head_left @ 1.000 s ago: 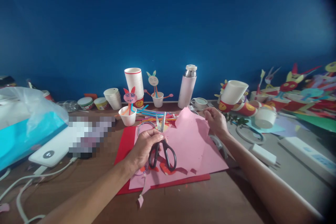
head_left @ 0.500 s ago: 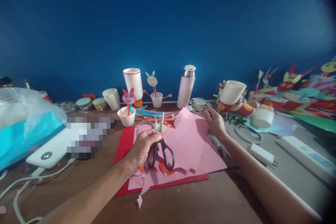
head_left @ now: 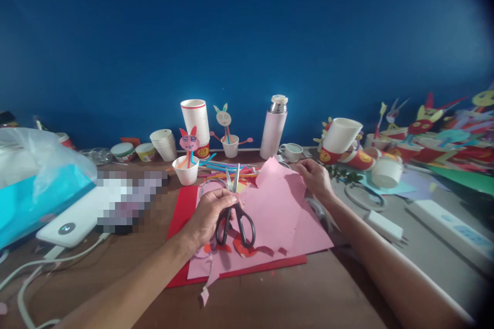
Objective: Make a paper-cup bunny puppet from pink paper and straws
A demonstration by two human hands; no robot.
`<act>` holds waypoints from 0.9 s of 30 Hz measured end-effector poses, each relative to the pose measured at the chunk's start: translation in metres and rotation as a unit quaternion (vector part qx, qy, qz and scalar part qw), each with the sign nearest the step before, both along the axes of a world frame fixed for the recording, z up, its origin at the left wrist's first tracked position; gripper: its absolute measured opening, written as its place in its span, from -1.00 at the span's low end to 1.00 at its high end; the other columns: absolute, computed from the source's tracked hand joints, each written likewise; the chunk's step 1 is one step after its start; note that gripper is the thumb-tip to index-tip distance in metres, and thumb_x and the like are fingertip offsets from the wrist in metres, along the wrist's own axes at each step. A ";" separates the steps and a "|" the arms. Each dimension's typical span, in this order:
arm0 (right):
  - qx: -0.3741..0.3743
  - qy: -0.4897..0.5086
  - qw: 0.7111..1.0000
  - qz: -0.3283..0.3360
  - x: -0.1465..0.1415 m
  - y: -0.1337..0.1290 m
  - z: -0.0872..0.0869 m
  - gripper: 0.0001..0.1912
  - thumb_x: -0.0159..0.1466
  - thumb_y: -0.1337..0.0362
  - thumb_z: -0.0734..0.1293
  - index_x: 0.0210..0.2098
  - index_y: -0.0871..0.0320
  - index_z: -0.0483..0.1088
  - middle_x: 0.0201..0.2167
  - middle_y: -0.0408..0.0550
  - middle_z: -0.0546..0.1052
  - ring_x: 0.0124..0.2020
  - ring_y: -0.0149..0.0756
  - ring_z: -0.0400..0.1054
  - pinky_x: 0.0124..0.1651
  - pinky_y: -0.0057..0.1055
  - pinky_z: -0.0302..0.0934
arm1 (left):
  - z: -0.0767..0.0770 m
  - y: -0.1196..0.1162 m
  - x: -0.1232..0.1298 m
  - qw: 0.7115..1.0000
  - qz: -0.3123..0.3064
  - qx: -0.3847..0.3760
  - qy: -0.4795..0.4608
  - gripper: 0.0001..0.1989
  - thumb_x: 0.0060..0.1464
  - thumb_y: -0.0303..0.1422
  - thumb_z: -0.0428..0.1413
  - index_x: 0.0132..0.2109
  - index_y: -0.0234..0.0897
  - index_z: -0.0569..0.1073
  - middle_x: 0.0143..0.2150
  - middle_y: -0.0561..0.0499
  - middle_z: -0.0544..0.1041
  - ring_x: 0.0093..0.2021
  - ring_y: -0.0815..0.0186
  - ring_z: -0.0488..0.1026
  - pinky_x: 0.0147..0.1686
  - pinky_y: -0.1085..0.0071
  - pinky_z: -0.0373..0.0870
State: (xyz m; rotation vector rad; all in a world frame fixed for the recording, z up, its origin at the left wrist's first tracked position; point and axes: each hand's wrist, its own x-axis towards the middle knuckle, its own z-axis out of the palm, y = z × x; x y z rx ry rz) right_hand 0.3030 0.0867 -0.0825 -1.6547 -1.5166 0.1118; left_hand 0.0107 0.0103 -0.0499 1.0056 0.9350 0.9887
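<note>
My left hand [head_left: 212, 213] is closed at the pivot of a pair of black-handled scissors [head_left: 246, 226], whose slightly parted blades point away from me. A small pink scrap shows by its fingertips. Under the scissors a large pink paper sheet [head_left: 281, 216], cut unevenly along its far edge, lies on red sheets [head_left: 179, 216]. My right hand [head_left: 317, 179] is at the pink sheet's far right edge, fingers curled together; what they hold, if anything, is hidden. Red paper pieces [head_left: 244, 247] and a thin pink strip [head_left: 210, 272] lie near the scissors.
Behind the paper stand a pink-faced cup puppet [head_left: 187, 169], stacked paper cups [head_left: 195, 121], another puppet [head_left: 230, 146] and a pink thermos [head_left: 273, 131]. A power bank [head_left: 67, 229] with cables lies left. At right are a charger [head_left: 384, 226], a power strip [head_left: 455, 234] and several cup figures.
My left hand and the scissors have shifted very slightly to the left and up. The right hand has edged slightly left; the pink sheet looks unmoved.
</note>
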 end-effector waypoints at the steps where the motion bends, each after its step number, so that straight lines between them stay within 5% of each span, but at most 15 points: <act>1: -0.001 -0.005 1.000 -0.001 0.000 0.000 0.001 -0.70 0.12 0.12 0.18 -0.48 0.20 0.40 -0.63 -0.14 0.40 -0.58 -0.41 0.21 -0.50 -0.53 0.01 | 0.000 0.000 0.000 1.000 0.001 0.000 0.001 -0.89 -0.10 -0.39 0.10 -0.45 -0.37 0.38 -0.45 -0.05 0.51 -0.51 0.39 0.42 -0.53 0.51 0.28; 12: 0.011 -0.044 0.998 -0.035 -0.005 -0.006 0.010 -0.53 0.22 0.04 0.05 -0.70 0.17 0.13 -0.74 -0.20 0.14 -0.64 -0.45 0.02 -0.53 -0.49 -0.16 | 0.001 0.000 0.000 1.000 0.002 -0.001 0.000 -0.91 -0.12 -0.40 0.10 -0.46 -0.37 0.40 -0.47 -0.05 0.51 -0.54 0.40 0.40 -0.56 0.51 0.27; 22: 0.003 -0.006 1.000 -0.007 0.004 0.004 -0.004 -0.72 0.15 0.17 0.10 -0.37 0.18 0.36 -0.54 -0.10 0.43 -0.53 -0.36 0.23 -0.46 -0.50 0.03 | 0.002 0.000 0.001 1.000 0.004 -0.003 0.002 -0.91 -0.14 -0.40 0.10 -0.48 -0.36 0.40 -0.49 -0.02 0.51 -0.56 0.42 0.39 -0.56 0.52 0.26; 27: 0.000 -0.011 1.000 -0.009 0.000 -0.001 0.002 -0.71 0.15 0.14 0.13 -0.51 0.18 0.35 -0.63 -0.15 0.37 -0.57 -0.39 0.19 -0.50 -0.52 -0.01 | 0.003 0.000 0.001 1.000 0.006 -0.002 0.006 -0.91 -0.14 -0.41 0.10 -0.48 -0.37 0.40 -0.49 -0.04 0.51 -0.59 0.44 0.36 -0.57 0.52 0.25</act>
